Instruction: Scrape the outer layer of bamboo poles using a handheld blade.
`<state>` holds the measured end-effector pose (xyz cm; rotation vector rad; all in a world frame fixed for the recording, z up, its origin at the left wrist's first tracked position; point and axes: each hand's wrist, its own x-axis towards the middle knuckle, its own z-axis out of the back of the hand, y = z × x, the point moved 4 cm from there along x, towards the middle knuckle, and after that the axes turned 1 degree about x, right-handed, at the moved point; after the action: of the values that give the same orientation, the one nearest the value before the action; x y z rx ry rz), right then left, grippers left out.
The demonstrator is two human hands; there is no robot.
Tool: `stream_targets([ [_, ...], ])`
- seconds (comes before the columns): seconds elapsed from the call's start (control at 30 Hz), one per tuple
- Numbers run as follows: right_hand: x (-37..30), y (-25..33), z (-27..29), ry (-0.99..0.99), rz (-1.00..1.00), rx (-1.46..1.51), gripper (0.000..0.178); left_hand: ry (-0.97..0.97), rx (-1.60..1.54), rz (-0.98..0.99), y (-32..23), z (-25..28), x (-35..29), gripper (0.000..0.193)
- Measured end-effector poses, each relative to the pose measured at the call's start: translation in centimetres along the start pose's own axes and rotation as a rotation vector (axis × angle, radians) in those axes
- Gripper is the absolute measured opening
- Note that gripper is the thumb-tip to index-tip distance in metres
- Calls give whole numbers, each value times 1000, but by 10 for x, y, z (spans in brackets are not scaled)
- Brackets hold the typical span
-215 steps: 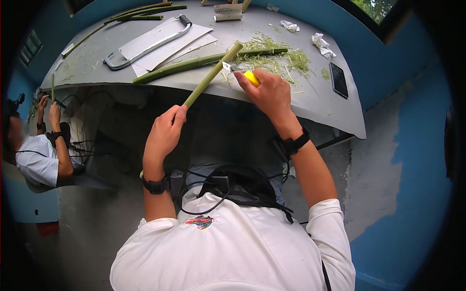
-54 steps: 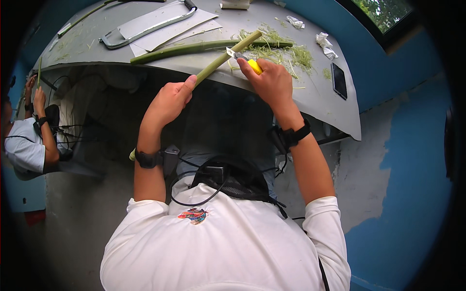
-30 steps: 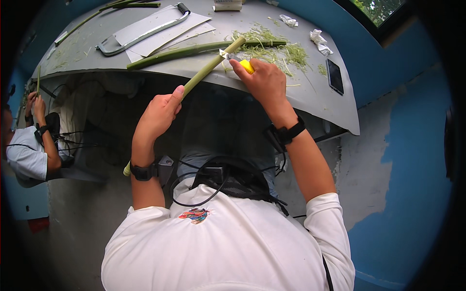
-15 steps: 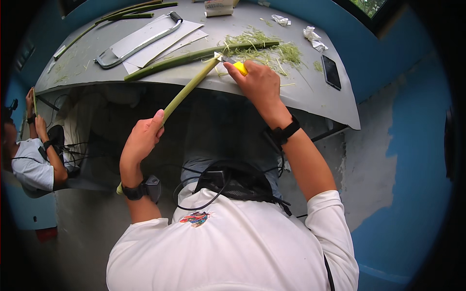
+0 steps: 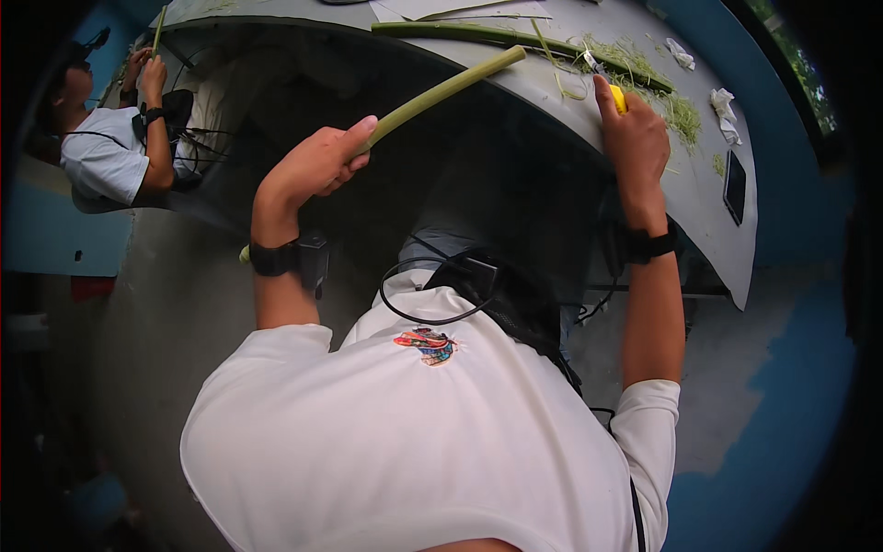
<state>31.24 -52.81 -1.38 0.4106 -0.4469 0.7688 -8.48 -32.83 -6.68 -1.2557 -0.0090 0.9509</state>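
Note:
My left hand (image 5: 317, 167) is closed round a pale green peeled stalk (image 5: 451, 88). The stalk slants up to the right, its cut end by the table's near edge, and its other end shows behind my left wrist. In my closed right hand (image 5: 635, 133) is a yellow-handled knife (image 5: 618, 97), its thumb laid along the handle. The knife's blade points up and left over the shavings, apart from the peeled stalk. A long dark green stalk (image 5: 441, 32) lies on the table just beyond both hands, with a thin peeled strip (image 5: 566, 85) near the blade.
Green shavings (image 5: 682, 121) are scattered over the grey table (image 5: 552, 106). Crumpled tissues (image 5: 725, 114) and a phone (image 5: 734, 187) lie at the right. White sheets (image 5: 432, 7) are at the far edge. Another person (image 5: 106, 152) sits at the left, holding a thin stalk (image 5: 159, 28).
The knife has come away from the peeled stalk's end, so my hands are farther apart. The view has shifted, and the saw seen earlier is mostly out of frame.

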Motion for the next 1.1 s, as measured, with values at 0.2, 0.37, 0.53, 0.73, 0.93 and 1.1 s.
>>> stream_targets([
  [0.2,-7,4,4,59,-29,17,81,-108,-20,-150,2,-13,4,73],
  [0.37,-4,5,7,-47,14,14,77,-88,-21,-349,-40,-53,54,74],
  [0.53,-5,9,17,-99,81,129,68,-30,11,-384,-76,-83,82,78],
  [0.73,-5,5,17,-54,146,177,68,31,4,-350,-94,-97,91,83],
  [0.93,-4,9,18,-11,157,203,73,34,-18,-410,-96,-103,94,79],
  [1.1,-1,7,13,5,145,198,75,-23,60,-397,-102,-99,88,81],
])
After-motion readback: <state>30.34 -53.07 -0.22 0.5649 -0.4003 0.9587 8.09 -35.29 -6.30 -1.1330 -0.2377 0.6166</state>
